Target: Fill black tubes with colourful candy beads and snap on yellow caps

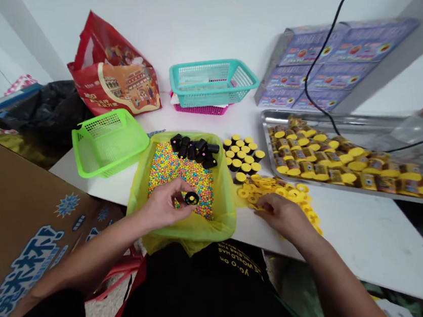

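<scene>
My left hand (168, 202) is closed around a small black round container (191, 198), its open end facing up with some yellow inside. It hovers over a yellow-lined basket (227, 212) filled with small multicoloured candy balls (164, 166). Several black containers (195, 150) lie on the balls at the basket's far side. On the table to the right, my right hand (281, 214) pinches at the near left edge of a heap of yellow ring-like caps (295, 194); its fingertips partly hide the cap there. Behind the heap stand several black containers with yellow tops (240, 154).
A metal tray (272, 159) of yellow-topped wrapped pieces lies right, under a black cable (306, 81). Stacked purple boxes (311, 65), a teal basket (215, 97) and a red bag (127, 86) stand behind. A green basket (110, 144) and cardboard box (30, 209) are left.
</scene>
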Tool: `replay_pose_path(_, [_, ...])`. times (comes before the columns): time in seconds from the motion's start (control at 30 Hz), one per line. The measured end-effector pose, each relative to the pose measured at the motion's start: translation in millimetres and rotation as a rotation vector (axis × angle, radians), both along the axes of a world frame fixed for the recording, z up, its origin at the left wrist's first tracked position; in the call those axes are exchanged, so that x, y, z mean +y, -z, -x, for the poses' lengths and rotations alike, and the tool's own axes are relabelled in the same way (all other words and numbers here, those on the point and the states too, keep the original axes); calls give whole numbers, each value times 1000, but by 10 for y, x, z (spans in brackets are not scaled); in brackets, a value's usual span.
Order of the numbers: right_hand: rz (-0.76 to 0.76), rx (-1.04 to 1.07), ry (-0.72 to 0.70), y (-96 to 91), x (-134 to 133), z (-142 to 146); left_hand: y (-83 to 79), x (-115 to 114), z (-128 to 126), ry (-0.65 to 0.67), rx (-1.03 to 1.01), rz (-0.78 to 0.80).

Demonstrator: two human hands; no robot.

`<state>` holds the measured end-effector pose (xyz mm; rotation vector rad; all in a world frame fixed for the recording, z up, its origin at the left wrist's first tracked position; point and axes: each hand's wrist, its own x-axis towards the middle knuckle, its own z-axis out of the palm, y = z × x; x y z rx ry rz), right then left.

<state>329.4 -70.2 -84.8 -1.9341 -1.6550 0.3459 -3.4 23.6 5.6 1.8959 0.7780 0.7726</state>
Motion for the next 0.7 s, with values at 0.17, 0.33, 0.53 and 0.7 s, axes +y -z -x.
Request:
replay_pose_path(0.17, [-204, 510, 195, -307, 18, 163, 14, 4, -65, 63, -15, 479])
replay_pose_path(0.33, [-176, 1231, 106, -725, 156, 812, 58, -136, -184, -28, -79, 379])
replay_pose_path(0.53, [79, 1374, -64, -830, 349, 1433, 104, -284, -259, -84, -48, 29])
replay_pose_path(0.7, [86, 1276, -21, -756, 418, 1530, 159, -294, -275, -199, -74, 52])
